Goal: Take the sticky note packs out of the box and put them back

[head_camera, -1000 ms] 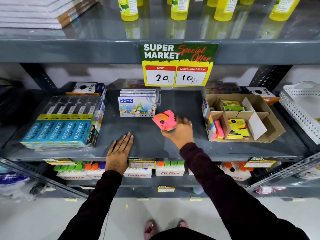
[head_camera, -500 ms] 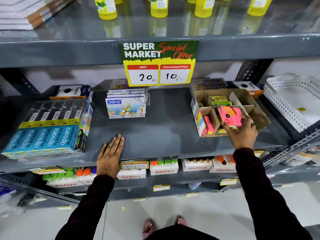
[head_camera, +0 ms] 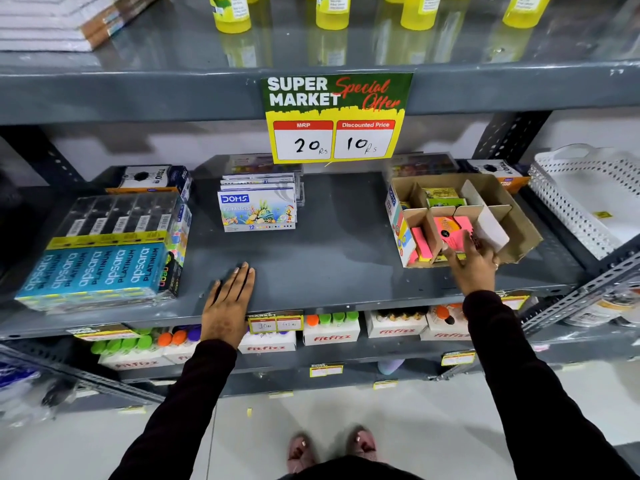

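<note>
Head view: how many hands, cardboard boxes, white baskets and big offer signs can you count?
Hands: 2 (left hand, right hand)
cardboard box: 1
white basket: 1
offer sign: 1
Total: 5

Two hands [head_camera: 227,299] are out, one cardboard box [head_camera: 519,233] sits on the shelf, one price sign [head_camera: 334,116] hangs, and four yellow bottles [head_camera: 232,13] stand above.

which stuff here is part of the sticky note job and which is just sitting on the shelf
In the job: pink sticky note pack, cardboard box, right hand.
Just there: left hand, DOMS pastels, apsara packs, white basket.
</note>
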{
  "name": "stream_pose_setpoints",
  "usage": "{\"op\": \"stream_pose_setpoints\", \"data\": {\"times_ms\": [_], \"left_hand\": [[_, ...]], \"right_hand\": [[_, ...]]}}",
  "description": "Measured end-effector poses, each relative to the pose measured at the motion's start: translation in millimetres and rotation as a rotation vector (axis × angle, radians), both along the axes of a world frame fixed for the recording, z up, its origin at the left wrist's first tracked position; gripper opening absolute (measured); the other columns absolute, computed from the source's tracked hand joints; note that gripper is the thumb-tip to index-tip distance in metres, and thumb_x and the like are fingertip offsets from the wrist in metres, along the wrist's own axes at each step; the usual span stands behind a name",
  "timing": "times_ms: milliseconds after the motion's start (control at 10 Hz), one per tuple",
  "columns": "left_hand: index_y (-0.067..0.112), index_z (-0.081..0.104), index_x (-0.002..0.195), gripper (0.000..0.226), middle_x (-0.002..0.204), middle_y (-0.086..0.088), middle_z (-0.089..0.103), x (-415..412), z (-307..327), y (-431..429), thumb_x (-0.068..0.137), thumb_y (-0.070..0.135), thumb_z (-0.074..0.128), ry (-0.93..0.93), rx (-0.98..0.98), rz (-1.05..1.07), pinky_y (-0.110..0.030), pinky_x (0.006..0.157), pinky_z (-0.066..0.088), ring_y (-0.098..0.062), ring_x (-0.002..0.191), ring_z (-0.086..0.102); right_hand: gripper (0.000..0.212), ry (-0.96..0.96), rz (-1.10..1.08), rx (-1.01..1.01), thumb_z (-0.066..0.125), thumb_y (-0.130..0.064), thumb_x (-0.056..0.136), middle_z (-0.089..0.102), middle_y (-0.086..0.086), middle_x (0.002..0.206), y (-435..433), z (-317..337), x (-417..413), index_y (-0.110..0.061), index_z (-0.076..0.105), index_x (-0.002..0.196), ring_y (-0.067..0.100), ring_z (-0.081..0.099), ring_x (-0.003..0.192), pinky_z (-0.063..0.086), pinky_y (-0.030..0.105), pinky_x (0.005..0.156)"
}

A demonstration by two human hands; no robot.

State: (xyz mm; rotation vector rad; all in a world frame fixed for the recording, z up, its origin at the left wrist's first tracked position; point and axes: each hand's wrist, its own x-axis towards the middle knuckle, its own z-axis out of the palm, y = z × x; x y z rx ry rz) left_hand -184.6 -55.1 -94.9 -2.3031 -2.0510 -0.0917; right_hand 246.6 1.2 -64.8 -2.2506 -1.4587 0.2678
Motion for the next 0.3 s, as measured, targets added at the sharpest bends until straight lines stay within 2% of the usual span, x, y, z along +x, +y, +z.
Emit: {"op": "stream_pose_setpoints", "data": {"times_ms": [100,200,300], "left_hand": [[0.012,0.0,0.146,0.084,0.159,-0.008,0.003,0.9,0.1,-0.9,0.078,-0.014,0.042,-0.007,-0.006,-0.02,-0.042,0.118,0.011,-0.022,0.145,0.008],[0.012,-0.009,0.145,0.075,0.159,-0.008,-0.007,-5.0,8.6,0.2,0.087,-0.013,0.032,0.046,-0.077,-0.062,-0.04,0.119,0.008,-0.02,0.146,-0.001],[0.011,-0.009,0.145,0.074,0.159,-0.007,-0.008,-7.5,15.9,-1.5,0.087,-0.013,0.03,0.042,-0.147,-0.112,-0.038,0.119,0.008,-0.019,0.146,-0.001]], "right_hand": [[0.057,-0.038,0.025,-0.021,0.05,-0.034,0.097,0.028,0.031,0.149,-4.4,7.1,0.3,-0.011,0.035,0.147,0.048,0.02,0.14,0.022,0.051,0.115],[0.052,-0.121,-0.045,0.057,0.046,-0.032,0.099,0.034,0.038,0.142,-8.4,16.8,-17.9,-0.004,0.04,0.142,0.051,0.025,0.136,0.023,0.054,0.113],[0.051,-0.141,-0.048,0.158,0.043,-0.032,0.098,0.04,0.039,0.136,-13.7,25.3,-32.6,0.004,0.048,0.133,0.05,0.033,0.131,0.026,0.054,0.111]]}}
